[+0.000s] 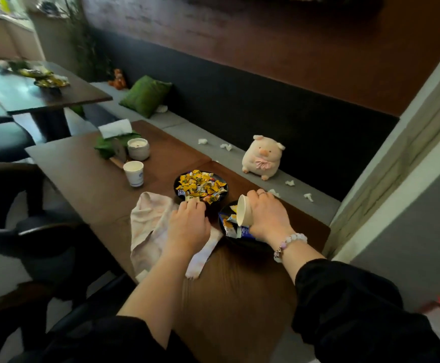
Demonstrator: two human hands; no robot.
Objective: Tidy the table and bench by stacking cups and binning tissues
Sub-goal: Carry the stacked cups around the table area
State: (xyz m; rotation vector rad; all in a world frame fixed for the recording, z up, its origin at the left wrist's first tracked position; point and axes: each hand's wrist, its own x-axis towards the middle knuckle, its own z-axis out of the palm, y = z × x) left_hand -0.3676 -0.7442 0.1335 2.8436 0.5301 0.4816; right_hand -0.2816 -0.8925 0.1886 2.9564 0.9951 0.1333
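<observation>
Gripping a tipped paper cup (pixel 244 213) over the snack bowl (pixel 242 242), the right hand (pixel 267 218) wraps round it; left hand (pixel 188 222) curls on the cloth (pixel 150 226); another cup (pixel 133 173) stands upright further along the table (pixel 82 179); tissues (pixel 225 146) dot the bench (pixel 213 137).

Cream cup (pixel 244 214), green cushion (pixel 145 95), pink pig toy (pixel 262 158) (pink bow).

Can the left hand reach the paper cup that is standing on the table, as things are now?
Probably yes. The left hand rests on the cloth, and the table between it and the upright paper cup looks bare. It must stretch forward.
</observation>
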